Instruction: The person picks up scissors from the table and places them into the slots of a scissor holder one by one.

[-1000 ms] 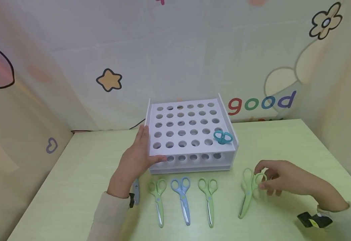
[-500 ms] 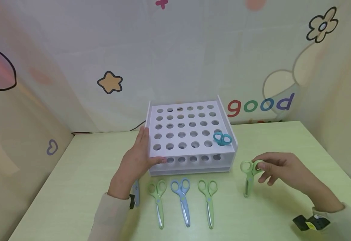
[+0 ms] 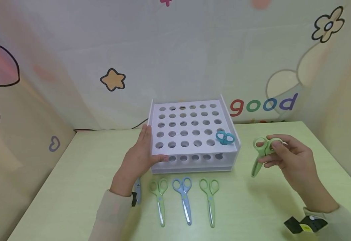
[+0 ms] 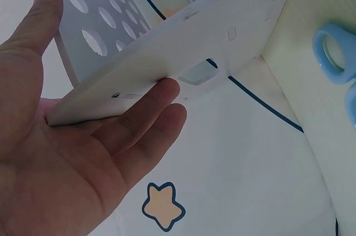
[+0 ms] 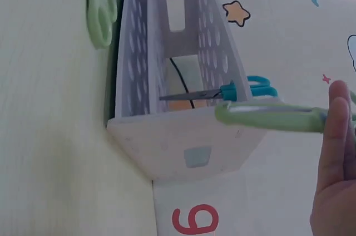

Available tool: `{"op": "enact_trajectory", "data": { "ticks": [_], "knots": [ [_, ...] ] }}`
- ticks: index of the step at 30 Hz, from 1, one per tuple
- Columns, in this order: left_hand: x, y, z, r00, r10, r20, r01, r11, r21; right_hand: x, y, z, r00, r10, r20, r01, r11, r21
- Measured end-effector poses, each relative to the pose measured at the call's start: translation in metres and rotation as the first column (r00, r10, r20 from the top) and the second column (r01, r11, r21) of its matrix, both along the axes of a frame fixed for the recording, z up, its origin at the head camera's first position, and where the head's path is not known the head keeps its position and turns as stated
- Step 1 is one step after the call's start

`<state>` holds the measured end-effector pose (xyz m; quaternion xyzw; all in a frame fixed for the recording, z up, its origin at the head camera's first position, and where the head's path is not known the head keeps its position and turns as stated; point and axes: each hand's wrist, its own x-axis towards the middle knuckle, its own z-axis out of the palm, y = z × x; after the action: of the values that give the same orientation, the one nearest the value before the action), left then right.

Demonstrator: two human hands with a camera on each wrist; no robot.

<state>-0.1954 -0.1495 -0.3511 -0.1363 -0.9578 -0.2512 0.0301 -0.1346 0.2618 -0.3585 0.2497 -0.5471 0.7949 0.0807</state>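
My right hand (image 3: 297, 160) pinches green-handled scissors (image 3: 261, 152) by one finger loop, blades downward, above the table right of the rack. In the right wrist view these scissors (image 5: 272, 117) cross in front of the rack's side wall. My left hand (image 3: 136, 157) rests on the left side of a white holed rack (image 3: 190, 163), thumb on its front, fingers straight along the side wall, as the left wrist view shows. Teal scissors (image 3: 225, 138) stand in a hole at the rack's right front, with their blade (image 5: 189, 96) inside it.
In front of the rack lie green scissors (image 3: 160, 204), blue scissors (image 3: 185, 201) and more green scissors (image 3: 210, 202). A blue-grey item (image 3: 138, 191) is partly hidden by my left wrist. A patterned curtain (image 3: 175, 50) stands behind the table (image 3: 73, 187).
My right hand has lifted the green scissors off the table, up and away from me, and their blades now hang downward. The left hand stays on the rack.
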Motion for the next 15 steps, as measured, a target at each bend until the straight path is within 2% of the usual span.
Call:
{"op": "enact_trajectory", "data": {
  "ticks": [4, 7, 10, 15],
  "knots": [
    [0.000, -0.001, -0.001, 1.000, 0.004, 0.010, -0.004, 1.000, 0.019, -0.003, -0.016, 0.006, 0.993, -0.114, -0.029, 0.115, 0.993, 0.022],
    [0.001, -0.002, -0.001, 1.000, 0.006, 0.016, -0.006, 1.000, 0.027, -0.005, -0.028, 0.010, 0.986, -0.160, -0.045, 0.162, 0.986, 0.046],
    [0.001, -0.001, 0.000, 1.000, 0.006, 0.020, -0.006, 1.000, 0.025, -0.005, -0.039, 0.015, 0.992, -0.127, -0.019, 0.127, 0.992, -0.002],
    [0.000, -0.001, 0.001, 1.000, 0.013, 0.017, -0.013, 1.000, 0.008, -0.006, -0.053, 0.025, 0.999, -0.022, 0.046, 0.030, 0.987, -0.160]
  ]
}}
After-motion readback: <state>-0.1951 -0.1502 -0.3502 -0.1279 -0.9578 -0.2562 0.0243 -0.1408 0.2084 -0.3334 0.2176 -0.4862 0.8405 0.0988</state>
